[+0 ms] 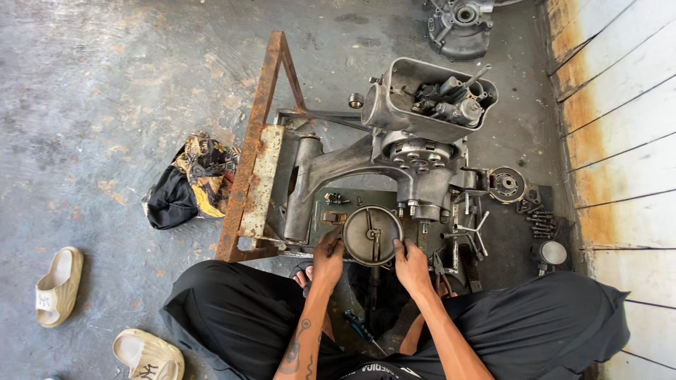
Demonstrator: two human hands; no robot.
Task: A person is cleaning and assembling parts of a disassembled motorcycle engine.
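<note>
Both hands [370, 262] around round metal disc [372, 235]

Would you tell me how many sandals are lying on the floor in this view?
2. One pale sandal lies at the far left edge; the other sandal lies at the bottom left, near the person's knee. More may lie outside the view.

Rust-orange stand [257, 141]; grey engine casing [366, 162]; beige sandals [60, 285]; yellow-black patterned rag [193, 179].

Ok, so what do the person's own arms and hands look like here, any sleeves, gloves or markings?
Both forearms are bare, with no sleeves reaching them. The left hand and right hand wear no gloves, and no rings or watch can be made out. The left forearm carries a dark tattoo running along it. The right forearm shows no marking.
</note>
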